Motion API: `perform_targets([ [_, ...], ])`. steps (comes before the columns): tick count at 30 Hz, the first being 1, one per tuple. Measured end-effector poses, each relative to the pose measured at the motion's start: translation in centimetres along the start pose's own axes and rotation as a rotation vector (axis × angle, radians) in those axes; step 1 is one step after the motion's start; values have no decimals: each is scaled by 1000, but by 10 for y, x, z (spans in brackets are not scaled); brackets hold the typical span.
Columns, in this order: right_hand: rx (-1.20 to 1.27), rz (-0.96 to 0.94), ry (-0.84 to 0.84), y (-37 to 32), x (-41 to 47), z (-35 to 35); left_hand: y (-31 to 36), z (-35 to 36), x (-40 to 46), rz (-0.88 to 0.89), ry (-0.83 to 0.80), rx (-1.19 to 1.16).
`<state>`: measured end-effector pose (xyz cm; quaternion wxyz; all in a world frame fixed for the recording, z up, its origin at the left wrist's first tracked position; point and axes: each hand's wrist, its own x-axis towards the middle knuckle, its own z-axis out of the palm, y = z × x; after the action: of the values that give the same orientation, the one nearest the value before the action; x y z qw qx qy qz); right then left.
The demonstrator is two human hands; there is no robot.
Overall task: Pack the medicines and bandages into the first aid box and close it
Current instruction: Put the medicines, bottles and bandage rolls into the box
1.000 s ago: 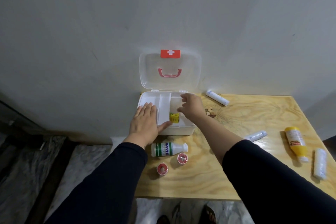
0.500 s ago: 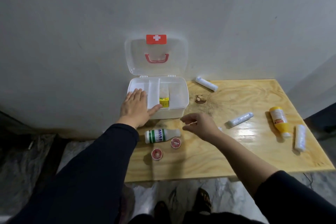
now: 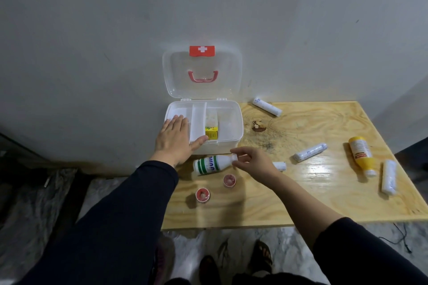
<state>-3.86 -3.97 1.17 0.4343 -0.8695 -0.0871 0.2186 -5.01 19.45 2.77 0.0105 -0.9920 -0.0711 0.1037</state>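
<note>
Against the wall, the first aid box (image 3: 228,139) sits with its clear lid (image 3: 202,95) propped upright, and so far just one thing shows inside: a small yellow carton (image 3: 211,133) in the middle compartment. So packing is barely under way!

Left hand (image 3: 174,143) lies flat, fingers spread, on the box's near-left corner, thumb along the front rim, pinning it in place and holding nothing. Right hand (image 3: 251,161) hovers at the neck of the green-and-white bottle (image 3: 212,164), which lies on its side on the wooden table (image 3: 301,203) just in front of the box. Thumb and forefinger are pinched narrow around the cap; whether they actually grip it, I can't tell.

Plenty is left out there: two red tape rolls (image 3: 216,187) near the table's front edge, a yellow bottle (image 3: 361,157) on its side far right, and white bandage rolls scattered about: one by the wall (image 3: 267,107), one mid-table (image 3: 310,152), one at the right edge (image 3: 389,176), and one partly hidden behind the right hand (image 3: 279,165).

By my reckoning that bottle goes in next, and closing the lid is a long way off.
</note>
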Motion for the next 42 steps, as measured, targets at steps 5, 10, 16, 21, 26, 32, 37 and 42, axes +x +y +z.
perform_targets([
  [5, 425, 54, 177, -9, -13, -10, 0, -1, -1, -4, 2, 1],
  [10, 587, 56, 302, -28, -21, -30, 1, -1, -3, 0, 4, -9],
  [16, 486, -60, 378, -74, -24, -70, 1, 0, -2, 5, 14, -24],
  [21, 415, -141, 430, -108, 1, -78, -2, 6, 3, 13, 50, -24],
  [26, 241, -166, 432, -105, 42, -57, -2, 5, 4, 3, 54, -40],
  [32, 22, -121, 354, -84, 77, -27, 0, 5, 3, -11, 13, -39],
  [37, -72, -102, 363, -79, 88, -20, 1, 4, 2, -11, 10, -40],
  [42, -91, -73, 279, -87, 81, -31, -1, -10, 2, 3, -65, -63],
])
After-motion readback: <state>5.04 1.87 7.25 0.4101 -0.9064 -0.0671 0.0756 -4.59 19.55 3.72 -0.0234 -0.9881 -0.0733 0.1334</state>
